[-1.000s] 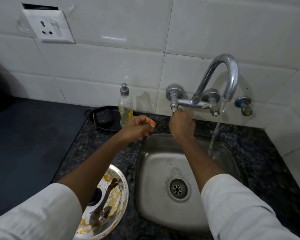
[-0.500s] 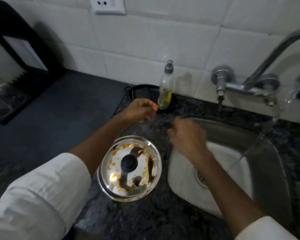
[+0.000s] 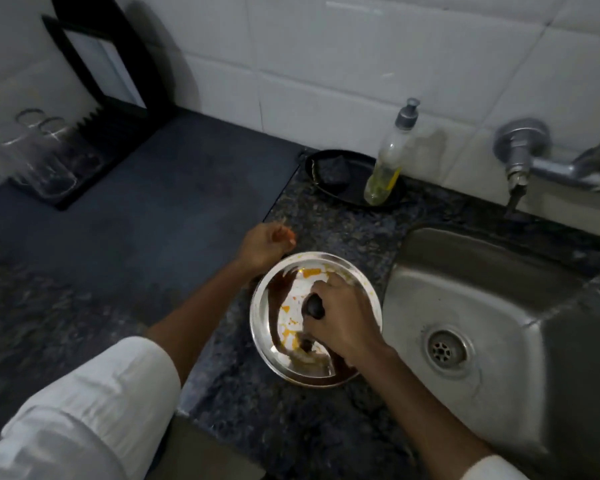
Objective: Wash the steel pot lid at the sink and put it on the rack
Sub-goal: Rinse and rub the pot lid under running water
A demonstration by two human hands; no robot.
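Steel pot lid (image 3: 284, 306), sauce-smeared, flat on the table at centre frame, just left of the sink (image 3: 492, 292) | right hand (image 3: 343, 320) closing its grip on the black knob | left hand (image 3: 264, 245) loosely curled, empty | step: pick-up | next: lift across into the sink.

stained steel pot lid (image 3: 284, 306), flat on counter beside sink (image 3: 499, 271)

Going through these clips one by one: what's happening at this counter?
A person is starting to wash a dirty steel pot lid. The right hand grips its black knob while the lid sits on the counter beside the sink. The left hand hovers loosely curled just behind it, holding nothing visible.
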